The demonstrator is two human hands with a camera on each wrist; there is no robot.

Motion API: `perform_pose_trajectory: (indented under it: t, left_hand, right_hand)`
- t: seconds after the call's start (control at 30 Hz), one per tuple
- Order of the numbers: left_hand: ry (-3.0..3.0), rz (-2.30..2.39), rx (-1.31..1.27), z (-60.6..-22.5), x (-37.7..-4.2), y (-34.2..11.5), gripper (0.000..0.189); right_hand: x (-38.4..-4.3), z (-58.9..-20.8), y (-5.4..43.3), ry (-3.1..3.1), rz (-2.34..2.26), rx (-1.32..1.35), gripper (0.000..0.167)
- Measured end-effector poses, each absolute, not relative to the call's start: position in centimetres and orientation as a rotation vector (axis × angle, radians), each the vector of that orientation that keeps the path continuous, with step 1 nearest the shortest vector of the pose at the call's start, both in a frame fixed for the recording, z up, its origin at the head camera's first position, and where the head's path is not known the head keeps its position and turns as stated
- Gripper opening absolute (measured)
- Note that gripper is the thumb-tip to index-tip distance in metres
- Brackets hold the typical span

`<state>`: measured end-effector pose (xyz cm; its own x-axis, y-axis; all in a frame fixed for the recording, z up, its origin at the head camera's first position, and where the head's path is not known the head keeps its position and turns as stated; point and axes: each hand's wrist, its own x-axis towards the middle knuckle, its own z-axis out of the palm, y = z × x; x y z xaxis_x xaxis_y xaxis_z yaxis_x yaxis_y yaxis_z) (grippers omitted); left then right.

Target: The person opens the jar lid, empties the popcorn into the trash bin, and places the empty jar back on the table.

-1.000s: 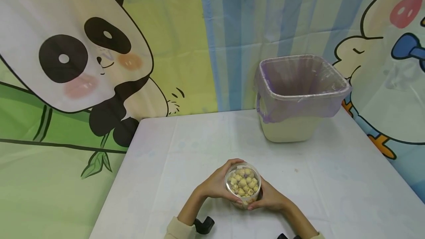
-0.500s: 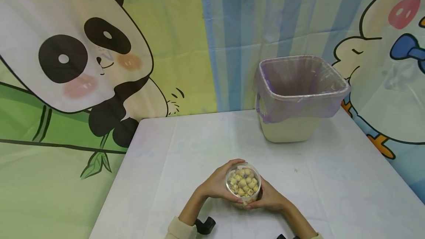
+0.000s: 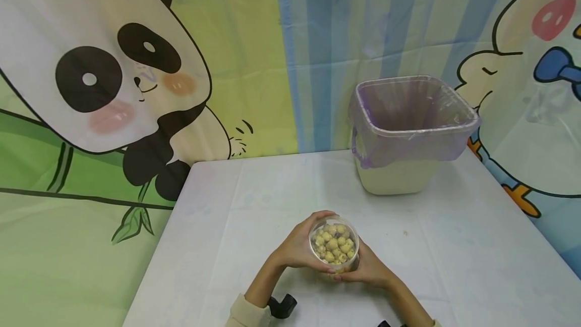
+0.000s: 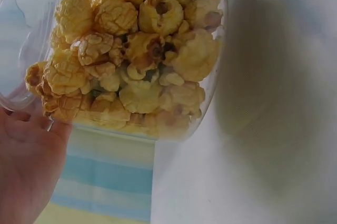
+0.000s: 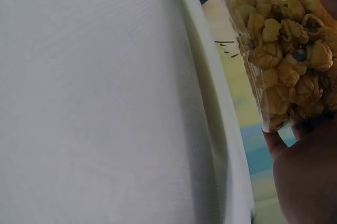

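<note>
Jar: clear, round plastic jar (image 3: 347, 267), raised above the white cloth-covered table (image 3: 272, 191).
Contents: pale-yellow, rounded popcorn (image 3: 333, 243), visible through the wall.
Left hand (image 3: 297, 247): clasped round the jar's left side.
Right hand (image 3: 373, 269): clasped round its right side.
Bin: cream, rectangular plastic bin (image 3: 395, 179) with translucent purple liner (image 3: 408, 146), beyond the jar, well apart.

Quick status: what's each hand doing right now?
Left hand: closed, holding the clear jar of popcorn from one side.
Right hand: closed, holding the same jar from the opposite side.
</note>
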<state>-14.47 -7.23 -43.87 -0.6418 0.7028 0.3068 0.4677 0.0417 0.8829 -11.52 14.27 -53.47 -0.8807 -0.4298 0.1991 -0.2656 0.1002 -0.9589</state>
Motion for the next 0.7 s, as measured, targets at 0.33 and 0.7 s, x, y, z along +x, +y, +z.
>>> perform_pose_trajectory:
  t: [0.33,0.7]
  left_hand:
    - [2.203,1.673,1.145,-46.0,-14.9,-7.1,0.11]
    - [2.315,1.706,1.158,-46.1,-14.7,-6.7,0.121]
  right_hand:
    - [-11.2,-52.9,13.9,2.246,-1.961,-0.734,0.102]
    - [-11.2,-52.3,13.7,2.306,-1.979,-0.681,0.105]
